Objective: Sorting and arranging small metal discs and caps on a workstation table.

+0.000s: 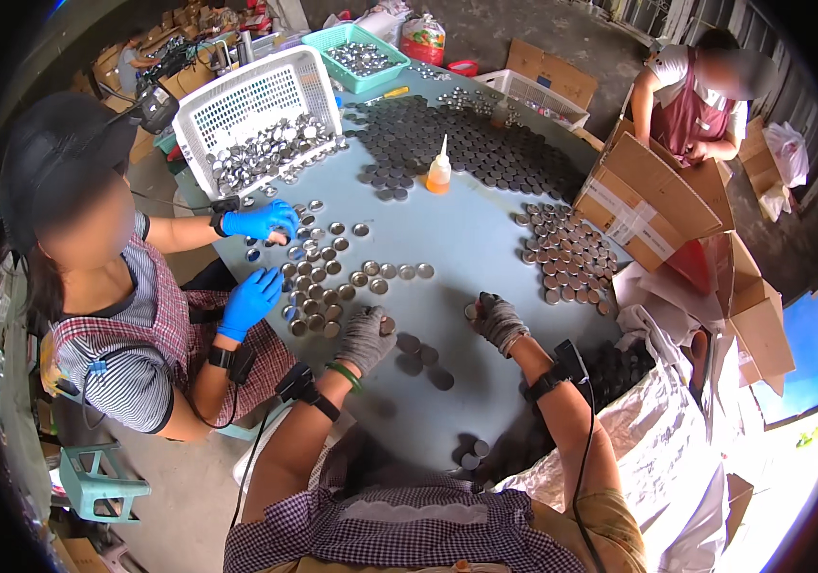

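Knit-gloved left hand (367,336), right hand (499,320) pinch round metal lids (387,326).

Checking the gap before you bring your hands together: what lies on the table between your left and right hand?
In the head view, only bare blue table lies directly between the left hand and right hand; a few dark discs sit just below that line.

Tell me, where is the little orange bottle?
The orange bottle stands upright on the blue table, far from the person's hands, just in front of the big patch of dark round lids.
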Available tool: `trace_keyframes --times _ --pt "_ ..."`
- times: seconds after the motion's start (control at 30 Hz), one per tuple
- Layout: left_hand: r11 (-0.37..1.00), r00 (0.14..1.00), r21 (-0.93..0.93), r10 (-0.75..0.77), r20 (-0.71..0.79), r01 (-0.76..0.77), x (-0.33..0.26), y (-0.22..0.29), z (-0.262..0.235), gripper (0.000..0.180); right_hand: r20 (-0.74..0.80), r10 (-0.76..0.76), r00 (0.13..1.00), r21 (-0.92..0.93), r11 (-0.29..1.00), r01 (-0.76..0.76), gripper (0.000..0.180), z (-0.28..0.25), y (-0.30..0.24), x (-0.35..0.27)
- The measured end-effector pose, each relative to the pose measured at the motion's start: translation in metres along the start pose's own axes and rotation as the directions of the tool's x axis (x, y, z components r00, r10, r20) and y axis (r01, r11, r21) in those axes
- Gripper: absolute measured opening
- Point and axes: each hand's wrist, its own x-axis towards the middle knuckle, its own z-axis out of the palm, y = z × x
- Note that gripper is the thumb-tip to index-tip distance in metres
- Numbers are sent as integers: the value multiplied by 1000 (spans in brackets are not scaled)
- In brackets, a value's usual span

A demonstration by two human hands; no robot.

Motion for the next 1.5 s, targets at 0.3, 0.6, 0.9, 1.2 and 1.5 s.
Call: trace_keyframes --times 0.3,0.6,0.9,1.2,1.5 --pt "971 995 239 -28 96 4 25 11 25 22 -93 -4 996 -116 993 -7 31 39 10 -9" --pt "890 981 -448 5 194 84 51 94 53 29 -264 87 961 -285 945 -164 39 -27 21 -18" --pt "953 785 294 -128 606 -71 14 69 -15 50 375 -222 900 -176 936 304 38 -4 -122 -55" --pt "997 958 -40 -46 282 59 17 49 13 30 144 -292 945 -151 938 313 23 48 -78 -21" --pt "995 993 14 96 -69 -95 -16 9 20 19 -158 -334 929 -188 934 304 23 23 -45 -29"
